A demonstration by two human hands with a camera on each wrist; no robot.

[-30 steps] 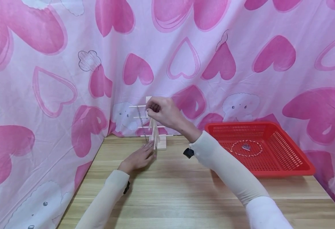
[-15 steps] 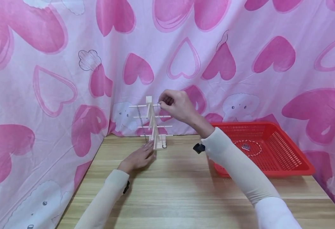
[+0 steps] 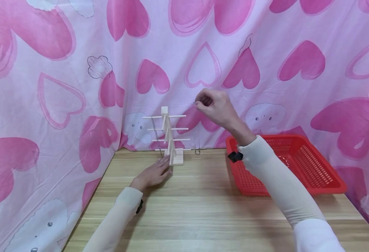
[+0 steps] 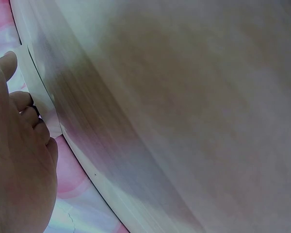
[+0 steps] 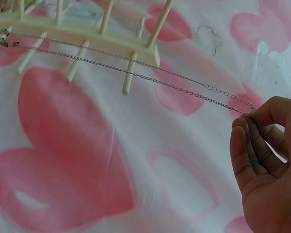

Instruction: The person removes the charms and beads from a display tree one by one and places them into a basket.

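Head view: wooden table [image 3: 187,217]; red basket [image 3: 326,190] at its back right corner; peg stand [image 3: 169,136] upright near the back edge, toward the left corner. Left hand [image 3: 153,174] rests at the stand's base, fingers extended, released; right hand [image 3: 216,108], raised between stand and basket, pinches a silver necklace [image 5: 136,74], suspended near the table's back edge. Second chain [image 3: 155,132] hangs from the stand's left side.
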